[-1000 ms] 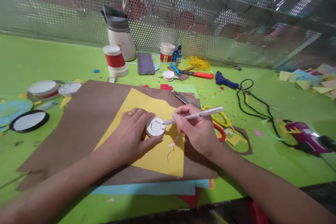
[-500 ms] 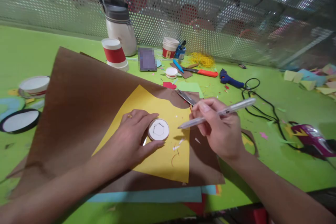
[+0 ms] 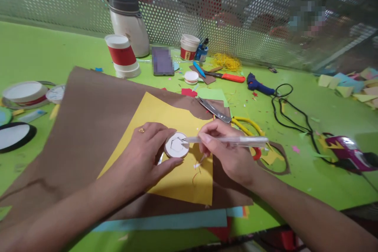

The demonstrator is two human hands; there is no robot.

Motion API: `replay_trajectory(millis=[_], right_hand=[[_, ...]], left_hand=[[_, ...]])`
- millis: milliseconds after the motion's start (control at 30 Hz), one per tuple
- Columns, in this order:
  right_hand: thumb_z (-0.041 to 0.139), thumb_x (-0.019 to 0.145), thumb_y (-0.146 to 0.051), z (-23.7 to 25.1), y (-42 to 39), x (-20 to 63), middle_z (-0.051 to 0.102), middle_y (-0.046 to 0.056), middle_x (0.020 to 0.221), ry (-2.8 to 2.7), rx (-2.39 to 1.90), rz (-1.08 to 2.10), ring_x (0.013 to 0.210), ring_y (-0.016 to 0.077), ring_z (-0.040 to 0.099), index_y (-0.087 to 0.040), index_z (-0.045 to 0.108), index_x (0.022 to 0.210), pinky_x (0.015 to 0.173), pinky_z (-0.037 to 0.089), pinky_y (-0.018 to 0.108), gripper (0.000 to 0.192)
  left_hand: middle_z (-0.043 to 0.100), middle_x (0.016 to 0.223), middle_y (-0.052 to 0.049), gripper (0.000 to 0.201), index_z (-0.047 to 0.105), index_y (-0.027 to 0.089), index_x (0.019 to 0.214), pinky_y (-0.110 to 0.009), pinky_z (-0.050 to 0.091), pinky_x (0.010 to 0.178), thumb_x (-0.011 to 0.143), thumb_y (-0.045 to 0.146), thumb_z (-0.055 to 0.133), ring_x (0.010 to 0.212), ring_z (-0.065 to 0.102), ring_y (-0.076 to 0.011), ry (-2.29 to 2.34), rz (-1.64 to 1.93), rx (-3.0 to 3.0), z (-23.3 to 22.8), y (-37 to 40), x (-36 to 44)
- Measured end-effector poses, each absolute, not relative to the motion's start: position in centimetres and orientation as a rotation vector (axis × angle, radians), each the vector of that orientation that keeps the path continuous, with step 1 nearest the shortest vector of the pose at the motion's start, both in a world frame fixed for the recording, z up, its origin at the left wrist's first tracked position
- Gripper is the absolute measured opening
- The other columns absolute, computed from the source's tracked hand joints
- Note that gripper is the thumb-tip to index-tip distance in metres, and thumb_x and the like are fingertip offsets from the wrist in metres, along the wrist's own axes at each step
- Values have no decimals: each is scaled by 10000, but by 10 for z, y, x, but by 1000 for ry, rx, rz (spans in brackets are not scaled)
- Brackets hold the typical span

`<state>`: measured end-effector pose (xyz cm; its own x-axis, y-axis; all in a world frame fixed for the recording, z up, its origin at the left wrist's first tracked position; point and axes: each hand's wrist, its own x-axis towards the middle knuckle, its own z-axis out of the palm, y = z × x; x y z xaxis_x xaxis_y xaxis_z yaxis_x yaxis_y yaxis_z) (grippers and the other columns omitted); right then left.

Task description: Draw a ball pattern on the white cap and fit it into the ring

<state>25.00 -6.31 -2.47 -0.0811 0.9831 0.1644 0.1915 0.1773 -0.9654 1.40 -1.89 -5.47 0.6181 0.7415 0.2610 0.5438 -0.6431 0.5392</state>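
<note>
My left hand (image 3: 146,155) presses a small white round lid (image 3: 176,145) flat onto a yellow paper sheet (image 3: 165,149), fingers curled around its left side. My right hand (image 3: 227,151) grips a clear pen (image 3: 227,140), which lies almost level with its tip touching the lid's right edge. The yellow sheet rests on a large brown paper sheet (image 3: 85,126). Blue and red sheets (image 3: 177,218) stick out beneath at the near edge.
Yellow-handled scissors (image 3: 233,120) lie just behind my right hand. Farther back stand a red-banded paper cup (image 3: 121,56), a white jug (image 3: 128,19), a small cup (image 3: 188,48), an orange cutter (image 3: 227,76) and a blue glue gun (image 3: 258,85). Round lids (image 3: 23,94) sit left; a purple tool (image 3: 345,151) with black cable sits right.
My right hand lifted the pen away from the lid, then brought it back down to the lid's edge. The brown sheet's left side rose and has settled flat again.
</note>
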Motion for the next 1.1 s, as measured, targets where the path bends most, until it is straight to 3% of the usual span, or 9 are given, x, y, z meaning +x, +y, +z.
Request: replay_trajectory(millis=[400, 567, 700, 867, 1100], right_hand=[[684, 1020, -370, -36, -51, 255, 728, -1, 767, -1395, -1129, 1190, 689, 143, 688, -207, 720, 941, 674, 575, 288, 185], [811, 912, -340, -32, -50, 258, 788, 33, 913, -1426, -1146, 1181, 803, 173, 730, -218, 765, 987, 739, 598, 312, 151], [785, 912, -362, -30, -48, 253, 715, 4, 796, -1404, -1189, 1110, 693, 142, 642, -214, 727, 911, 653, 546, 283, 159], [745, 929, -594, -34, -46, 242, 553, -50, 646, -1408, -1183, 1026, 565, 116, 488, -220, 643, 892, 543, 445, 266, 389], [669, 967, -693, -36, -41, 242, 584, -43, 677, -1511, -1165, 1011, 604, 128, 539, -223, 592, 932, 600, 464, 280, 478]], left_hand=[[711, 1190, -73, 389, 670, 265, 1251, -438, 458, 944, 971, 533, 692, 1098, 653, -298, 993, 743, 2475, -64, -15, 12], [721, 1197, -76, 396, 683, 274, 1264, -449, 472, 959, 970, 539, 674, 1104, 644, -303, 1001, 709, 2447, -65, -14, 13], [733, 1151, -75, 386, 694, 261, 1229, -454, 466, 949, 957, 535, 682, 1065, 643, -303, 986, 730, 2466, -65, -11, 14], [740, 1088, -105, 435, 726, 213, 1164, -475, 477, 929, 889, 549, 739, 1024, 647, -324, 1037, 654, 2410, -59, -7, 18], [739, 1049, -112, 436, 734, 195, 1138, -479, 482, 902, 857, 527, 750, 1004, 646, -330, 1078, 593, 2396, -53, -8, 22]])
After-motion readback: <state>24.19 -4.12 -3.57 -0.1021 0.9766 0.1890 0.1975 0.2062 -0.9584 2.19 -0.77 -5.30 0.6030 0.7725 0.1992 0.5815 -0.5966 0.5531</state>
